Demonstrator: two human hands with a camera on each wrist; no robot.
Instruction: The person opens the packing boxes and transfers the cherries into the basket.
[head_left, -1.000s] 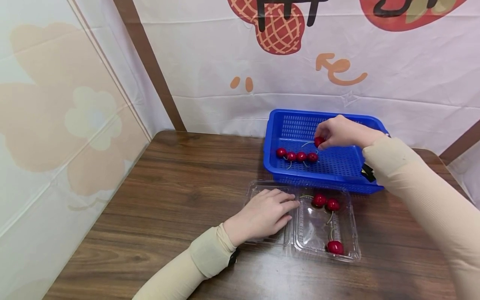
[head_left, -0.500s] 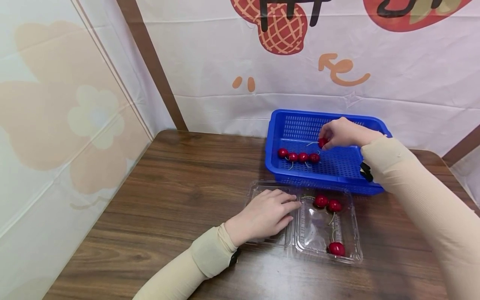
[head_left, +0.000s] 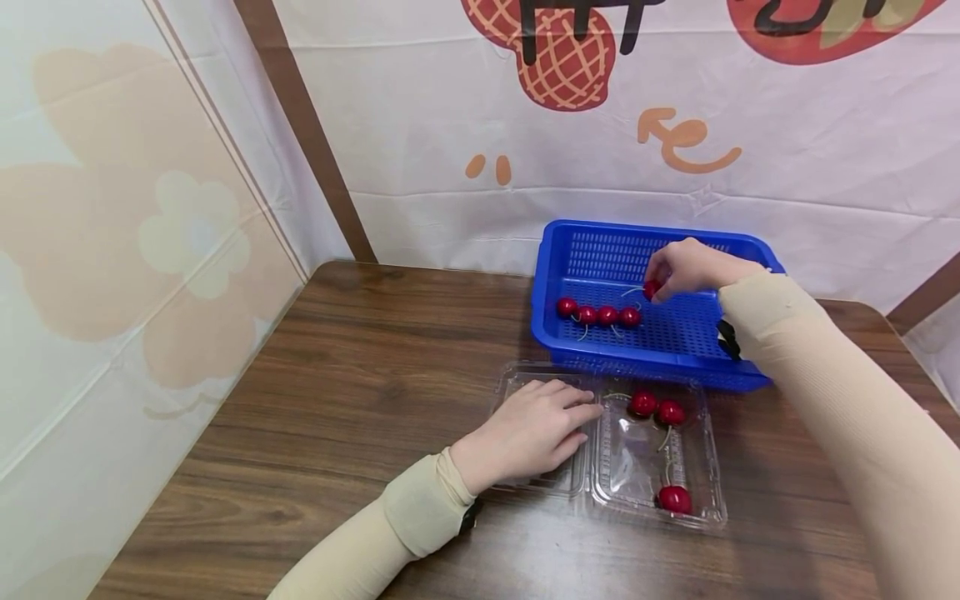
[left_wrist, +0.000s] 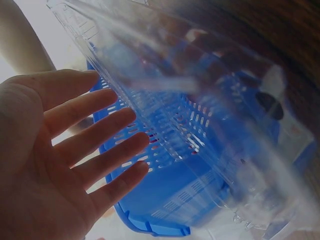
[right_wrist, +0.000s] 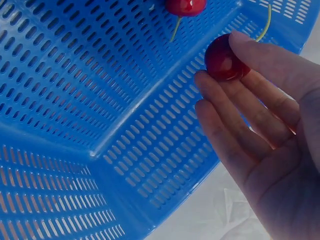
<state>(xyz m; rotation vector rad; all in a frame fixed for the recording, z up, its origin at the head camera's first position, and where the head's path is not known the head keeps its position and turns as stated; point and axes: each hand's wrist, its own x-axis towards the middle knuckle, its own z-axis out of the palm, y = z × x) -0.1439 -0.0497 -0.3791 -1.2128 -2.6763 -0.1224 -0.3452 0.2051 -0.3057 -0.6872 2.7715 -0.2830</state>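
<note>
My right hand (head_left: 688, 267) pinches a dark red cherry (right_wrist: 223, 58) between thumb and fingertips, over the blue basket (head_left: 652, 360). The cherry's green stem (right_wrist: 266, 22) sticks out past the thumb in the right wrist view. Several cherries (head_left: 607, 316) lie in a row at the basket's left side. With fingers straight and spread, my left hand (head_left: 525, 433) rests on the lid half of a clear plastic clamshell box (head_left: 600, 500). In the box's right half are two cherries (head_left: 656, 407) near the back and one cherry (head_left: 675, 499) near the front right corner.
The basket stands at the back of the brown wooden table (head_left: 352, 375), right behind the clamshell box. A printed cloth (head_left: 435, 217) hangs beyond the table's back edge. In the left wrist view, the clear plastic (left_wrist: 200, 100) overlaps the basket.
My right hand, with the cherry, has shifted slightly right and down over the basket. The left hand stays on the lid; the camera view has shifted a little.
</note>
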